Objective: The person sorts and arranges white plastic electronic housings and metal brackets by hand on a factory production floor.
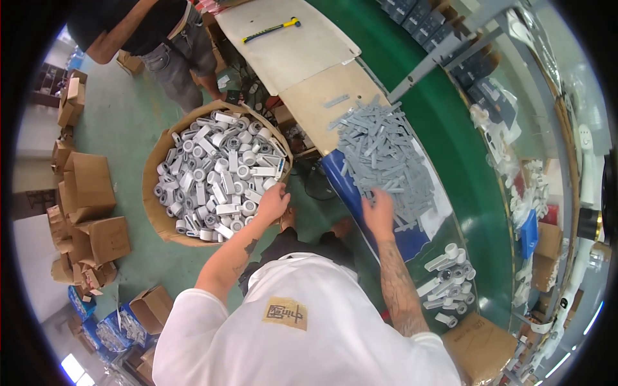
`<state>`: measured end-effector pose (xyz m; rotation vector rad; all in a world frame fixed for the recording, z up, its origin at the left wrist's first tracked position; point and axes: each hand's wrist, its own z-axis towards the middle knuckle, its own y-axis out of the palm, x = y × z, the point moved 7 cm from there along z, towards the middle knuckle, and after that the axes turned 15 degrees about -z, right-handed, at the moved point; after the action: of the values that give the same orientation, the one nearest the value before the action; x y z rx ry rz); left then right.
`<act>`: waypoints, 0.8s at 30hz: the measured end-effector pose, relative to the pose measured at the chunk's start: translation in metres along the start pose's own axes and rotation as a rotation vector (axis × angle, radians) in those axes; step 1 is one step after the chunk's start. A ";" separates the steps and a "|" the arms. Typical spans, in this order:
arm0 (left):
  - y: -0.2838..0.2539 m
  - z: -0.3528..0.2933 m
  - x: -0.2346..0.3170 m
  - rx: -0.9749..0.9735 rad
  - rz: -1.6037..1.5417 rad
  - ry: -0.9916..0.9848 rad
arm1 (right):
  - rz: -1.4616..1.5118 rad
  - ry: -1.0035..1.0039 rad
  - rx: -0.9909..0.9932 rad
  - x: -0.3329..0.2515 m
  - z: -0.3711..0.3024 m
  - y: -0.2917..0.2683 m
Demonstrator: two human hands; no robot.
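My left hand (274, 203) is at the right rim of a large round cardboard bin. Its fingers are closed around the lower end of a white plastic part (280, 169) with a bluish inset. White and grey plastic parts (222, 168), each with a round head and a short arm, fill the bin (152, 186). On the workbench to the right, my right hand (380, 211) reaches to the near left edge of a heap of flat grey strips (386, 151). Thumb and fingers are apart there, and no strip shows clearly between them.
A yellow and black hammer (273, 29) lies on the bench's far end. More white parts (449, 283) sit near my right elbow, beside a cardboard box (479, 347). Another person (174, 61) stands beyond the bin. Cardboard boxes (90, 186) line the left side.
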<state>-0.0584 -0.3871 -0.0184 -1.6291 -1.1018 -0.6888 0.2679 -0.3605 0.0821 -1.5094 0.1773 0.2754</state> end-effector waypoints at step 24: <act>-0.161 -0.061 -0.204 0.601 0.074 -0.583 | 0.239 -0.245 -0.243 -0.206 0.204 0.080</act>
<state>-0.2855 -0.4998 -0.1033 -1.3463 -1.4715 0.1947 0.0366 -0.1679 0.0754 -1.6799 0.1315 0.6898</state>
